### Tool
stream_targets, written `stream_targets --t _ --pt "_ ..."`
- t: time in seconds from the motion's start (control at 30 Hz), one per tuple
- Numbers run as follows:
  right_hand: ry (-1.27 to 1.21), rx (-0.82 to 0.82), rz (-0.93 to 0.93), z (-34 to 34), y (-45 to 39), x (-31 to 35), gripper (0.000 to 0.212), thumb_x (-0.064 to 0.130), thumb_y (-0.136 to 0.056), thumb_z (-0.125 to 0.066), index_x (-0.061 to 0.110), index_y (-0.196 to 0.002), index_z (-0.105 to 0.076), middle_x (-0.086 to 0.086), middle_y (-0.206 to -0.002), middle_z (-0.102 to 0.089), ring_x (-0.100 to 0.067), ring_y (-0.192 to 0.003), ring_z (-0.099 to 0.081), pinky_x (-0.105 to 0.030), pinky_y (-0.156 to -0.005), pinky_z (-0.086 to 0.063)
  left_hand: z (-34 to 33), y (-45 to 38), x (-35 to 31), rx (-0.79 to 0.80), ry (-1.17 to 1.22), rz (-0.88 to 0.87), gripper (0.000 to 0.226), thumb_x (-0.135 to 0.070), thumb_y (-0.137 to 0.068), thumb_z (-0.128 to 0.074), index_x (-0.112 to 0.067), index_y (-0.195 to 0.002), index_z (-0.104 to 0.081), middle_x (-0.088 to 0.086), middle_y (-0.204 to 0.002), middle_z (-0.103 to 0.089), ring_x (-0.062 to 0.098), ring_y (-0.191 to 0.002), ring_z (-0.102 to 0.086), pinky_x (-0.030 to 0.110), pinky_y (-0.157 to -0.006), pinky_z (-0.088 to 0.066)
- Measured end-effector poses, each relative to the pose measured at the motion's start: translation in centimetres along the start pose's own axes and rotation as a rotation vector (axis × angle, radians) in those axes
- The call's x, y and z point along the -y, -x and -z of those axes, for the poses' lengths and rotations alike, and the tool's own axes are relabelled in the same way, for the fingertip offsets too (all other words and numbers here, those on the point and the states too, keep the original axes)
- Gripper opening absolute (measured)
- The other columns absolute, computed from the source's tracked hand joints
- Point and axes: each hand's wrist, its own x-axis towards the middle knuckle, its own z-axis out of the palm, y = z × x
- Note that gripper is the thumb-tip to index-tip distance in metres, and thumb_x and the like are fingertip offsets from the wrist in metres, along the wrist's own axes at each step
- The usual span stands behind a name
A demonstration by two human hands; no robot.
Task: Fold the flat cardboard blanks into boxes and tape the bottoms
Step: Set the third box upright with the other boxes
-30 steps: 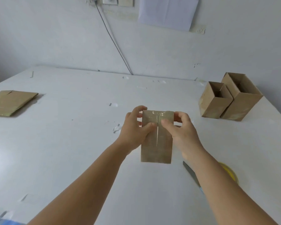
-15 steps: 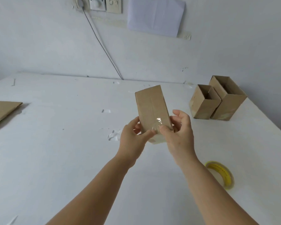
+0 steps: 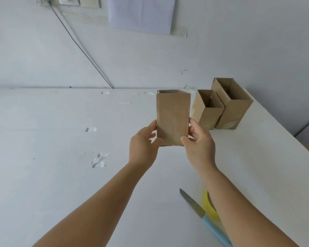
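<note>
Head view: both hands, left [image 3: 144, 146] and right [image 3: 198, 145], grip the box [image 3: 173, 118] upright, opening upward.

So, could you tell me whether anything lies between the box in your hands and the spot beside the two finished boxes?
Nothing visible does. The box, held by the left hand and right hand, sits just left of the two finished boxes, with only bare table there. The knife lies nearer you.

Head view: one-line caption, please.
Both hands, left hand and right hand, hold a folded cardboard box upright beside two finished boxes.
</note>
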Motion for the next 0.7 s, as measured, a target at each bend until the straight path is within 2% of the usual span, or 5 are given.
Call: stream_targets --t 0.1,0.2,0.37,0.53,0.7 --pt "0.098 -0.005 -0.002 0.1 -2.7 -2.7 0.055 0.005 -0.087 -0.058 0.03 -0.135 -0.052 0.007 -0.115 -0.063 -0.005 -0.1 -0.059 -0.005 -0.075 -0.038 -3.2 -2.3 0.3 -0.02 -0.011 0.015 0.051 -0.01 -0.086 -0.055 -0.037 -0.129 -0.056 -0.029 -0.102 -0.065 -0.006 -0.093 -0.063 0.011 -0.075 -0.05" --pt "0.166 0.054 -0.061 0.0 -4.6 -5.9 0.054 0.006 -0.091 -0.055 0.027 -0.139 -0.047 0.004 -0.121 -0.064 -0.009 -0.102 -0.06 0.004 -0.067 -0.035 -6.3 -4.3 1.5 -0.001 -0.003 0.107 0.04 -0.007 -0.086 -0.055 -0.03 -0.118 -0.061 -0.024 -0.098 -0.065 -0.005 -0.088 -0.062 -0.001 -0.064 -0.043" --pt "0.197 0.183 -0.13 -0.6 -6.2 -9.8 0.06 0.003 -0.091 -0.054 0.02 -0.146 -0.035 -0.003 -0.134 -0.049 -0.017 -0.12 -0.054 -0.024 -0.1 -0.044 -10.7 -6.3 4.1 0.007 -0.071 0.246 0.032 -0.01 -0.087 -0.056 -0.025 -0.115 -0.062 -0.011 -0.101 -0.067 0.002 -0.084 -0.063 0.003 -0.055 -0.042" --pt "0.197 0.253 -0.155 -1.8 -8.3 -12.1 0.063 0.004 -0.094 -0.051 0.017 -0.149 -0.025 -0.004 -0.145 -0.038 -0.018 -0.128 -0.046 -0.025 -0.101 -0.04 -13.1 -9.7 5.2 0.017 -0.206 0.259 0.025 -0.018 -0.09 -0.052 -0.027 -0.108 -0.066 -0.015 -0.096 -0.067 -0.002 -0.071 -0.055 0.005 -0.053 -0.033" --pt "0.147 0.239 -0.188 -3.2 -10.6 -12.8 0.065 0.004 -0.093 -0.047 0.017 -0.15 -0.02 -0.003 -0.152 -0.027 -0.019 -0.132 -0.04 -0.024 -0.103 -0.037 -14.3 -13.0 5.2 0.018 -0.223 0.235 0.023 -0.018 -0.092 -0.049 -0.024 -0.106 -0.067 -0.011 -0.098 -0.067 0.01 -0.085 -0.059 0.009 -0.06 -0.036"
